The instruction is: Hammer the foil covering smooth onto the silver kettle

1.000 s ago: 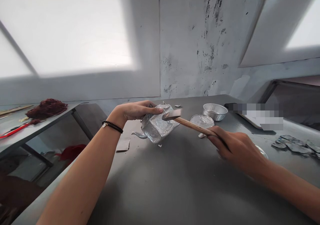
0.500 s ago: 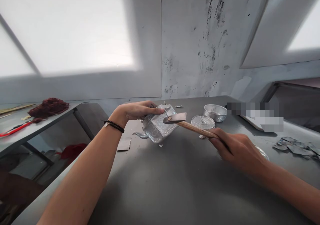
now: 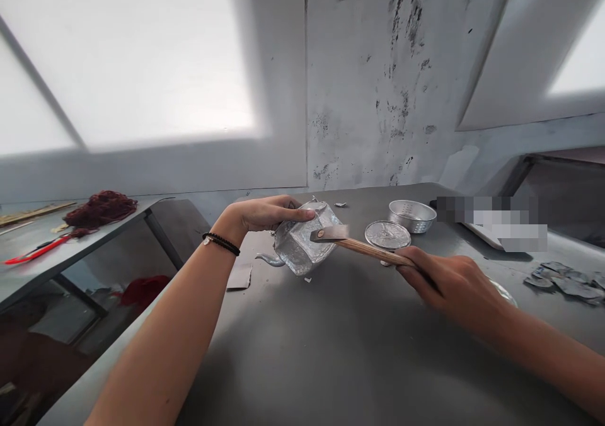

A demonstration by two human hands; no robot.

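Observation:
A silver metal teapot (image 3: 293, 249) with a curved spout is tilted over on the grey table, its flat panel turned up towards me. My left hand (image 3: 268, 213) holds it from the far left side, thumb pressed on the top and the other fingers mostly hidden behind. In my right hand (image 3: 447, 281) is a hammer (image 3: 371, 249), gripped near the end of its wooden handle. The slightly blurred hammer head is over the teapot's panel; whether it touches the metal I cannot tell. A round embossed metal disc (image 3: 387, 234) lies right of the hammer.
Behind the disc stands a perforated metal bowl (image 3: 412, 217). Thin metal scraps (image 3: 567, 282) are piled at the right, and a flat grey piece (image 3: 239, 278) lies left. Dark red yarn (image 3: 104, 208) and a red-handled tool (image 3: 38, 251) rest on the side table (image 3: 85, 244).
The hammer head has shifted slightly down and left relative to the teapot. The whole view has moved a little; my left hand keeps its hold.

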